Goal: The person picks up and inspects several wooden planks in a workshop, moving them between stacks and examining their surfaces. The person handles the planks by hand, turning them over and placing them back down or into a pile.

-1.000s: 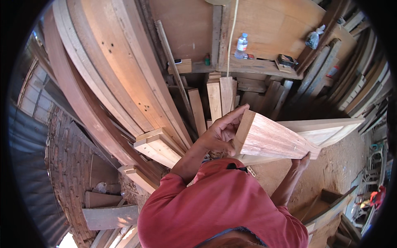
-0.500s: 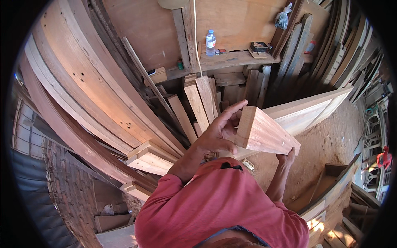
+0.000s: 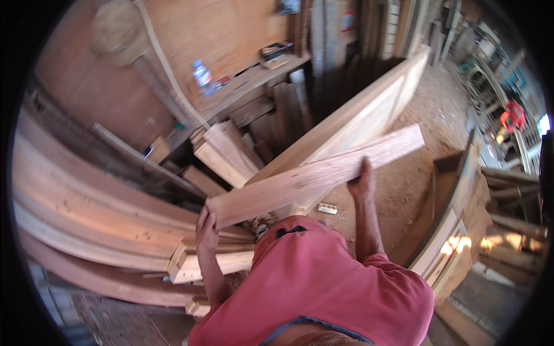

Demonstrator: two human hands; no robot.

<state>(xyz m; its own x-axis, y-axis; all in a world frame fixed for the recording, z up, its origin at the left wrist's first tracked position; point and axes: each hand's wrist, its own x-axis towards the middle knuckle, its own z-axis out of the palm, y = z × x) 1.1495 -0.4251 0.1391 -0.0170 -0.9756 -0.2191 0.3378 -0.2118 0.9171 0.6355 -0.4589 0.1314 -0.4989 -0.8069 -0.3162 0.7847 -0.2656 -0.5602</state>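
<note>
Timber workshop, daylit from the right.
Plywood wall (image 3: 231, 34) carries a wooden shelf (image 3: 254, 78); below the shelf, stacked boards (image 3: 225, 150); right of it, sawdust floor (image 3: 438, 115); left, curved beams (image 3: 86, 202).
</note>
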